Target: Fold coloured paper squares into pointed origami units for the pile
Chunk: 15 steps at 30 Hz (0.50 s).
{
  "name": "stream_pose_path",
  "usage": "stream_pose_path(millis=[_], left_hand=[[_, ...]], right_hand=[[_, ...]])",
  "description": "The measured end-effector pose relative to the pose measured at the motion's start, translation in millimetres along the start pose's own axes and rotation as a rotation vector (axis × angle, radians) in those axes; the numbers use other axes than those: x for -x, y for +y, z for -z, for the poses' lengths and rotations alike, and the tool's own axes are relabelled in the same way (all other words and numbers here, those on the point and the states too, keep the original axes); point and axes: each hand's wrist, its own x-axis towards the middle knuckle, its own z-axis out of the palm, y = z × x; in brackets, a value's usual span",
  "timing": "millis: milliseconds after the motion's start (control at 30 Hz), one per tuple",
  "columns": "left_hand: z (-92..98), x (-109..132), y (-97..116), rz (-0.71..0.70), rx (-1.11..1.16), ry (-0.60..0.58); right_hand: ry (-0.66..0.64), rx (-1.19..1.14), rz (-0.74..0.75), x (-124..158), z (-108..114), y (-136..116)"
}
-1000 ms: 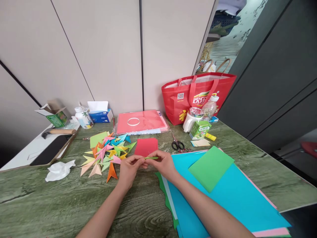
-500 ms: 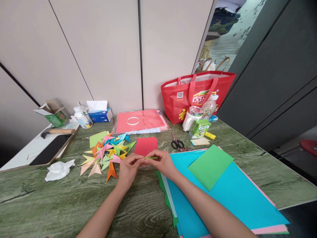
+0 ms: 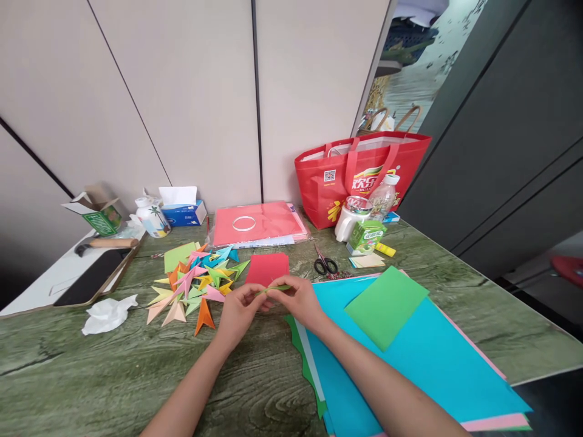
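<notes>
Between both sets of fingertips I hold a small folded piece of green paper (image 3: 279,287), seen almost edge-on and partly hidden by the fingers. My left hand (image 3: 241,308) pinches its left end. Its right end is pinched by my right hand (image 3: 297,300), whose fingertips meet those of the left. Just behind the hands lies a stack of red paper squares (image 3: 268,267). Left of them spreads a heap of folded paper pieces (image 3: 200,280) in many colours. A green paper square (image 3: 387,308) rests on large blue sheets (image 3: 423,370) under my right forearm.
Scissors (image 3: 325,264) lie behind my right hand. Along the back stand a red bag (image 3: 319,182), a white mug (image 3: 348,223), a green drink carton (image 3: 365,237), a tissue box (image 3: 184,213) and packaged red paper (image 3: 273,221). Crumpled tissue (image 3: 109,314) and a tablet-like black panel (image 3: 93,276) are left.
More of the green paper shows between my fingertips, and a thin strip now appears on the left too. My hands stay in nearly the same place.
</notes>
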Motion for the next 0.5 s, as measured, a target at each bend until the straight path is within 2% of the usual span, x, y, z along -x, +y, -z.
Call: stream_pose_path(millis=[167,333,500], left_hand=[[-0.2,1.8,3.0,0.049,0.059,-0.057],[-0.8,2.2,2.9,0.02,0.039,-0.08],[-0.4,1.3,3.3,-0.046,-0.006,-0.03]], right_hand=[[-0.019,-0.321,-0.142,-3.4,0.2,3.0],[-0.005,-0.32,-0.126,-4.4,2.1,1.6],[0.005,-0.31,-0.134,-5.9,4.0,1.5]])
